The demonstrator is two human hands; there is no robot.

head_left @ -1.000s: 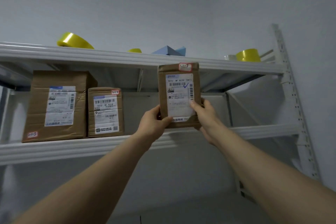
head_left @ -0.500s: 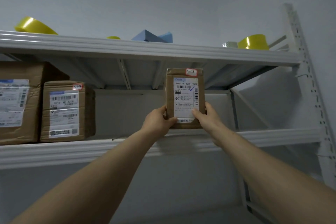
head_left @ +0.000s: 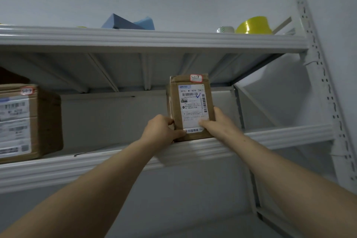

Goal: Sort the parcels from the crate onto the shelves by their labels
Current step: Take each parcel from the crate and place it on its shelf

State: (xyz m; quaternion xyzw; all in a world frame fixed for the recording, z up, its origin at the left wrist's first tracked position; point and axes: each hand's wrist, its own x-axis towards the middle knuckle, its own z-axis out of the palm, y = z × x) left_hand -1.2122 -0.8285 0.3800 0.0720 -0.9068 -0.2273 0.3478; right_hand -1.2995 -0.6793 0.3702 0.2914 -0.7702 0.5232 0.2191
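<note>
The left parcel (head_left: 29,121) is cut by the picture's left edge, and the print on its label (head_left: 14,123) is blurred; the small red-framed sticker (head_left: 27,91) on it cannot be read. On the held parcel (head_left: 191,106) the fine lines of the shipping label (head_left: 194,114) are too small to read. Its lower edge is hidden behind the left hand (head_left: 161,131), the right hand (head_left: 220,123) and the shelf rim (head_left: 280,137), so contact with the shelf cannot be told. The top shelf rim (head_left: 154,39) hides the lower parts of the blue shapes (head_left: 123,23) and the yellow roll (head_left: 253,25).
</note>
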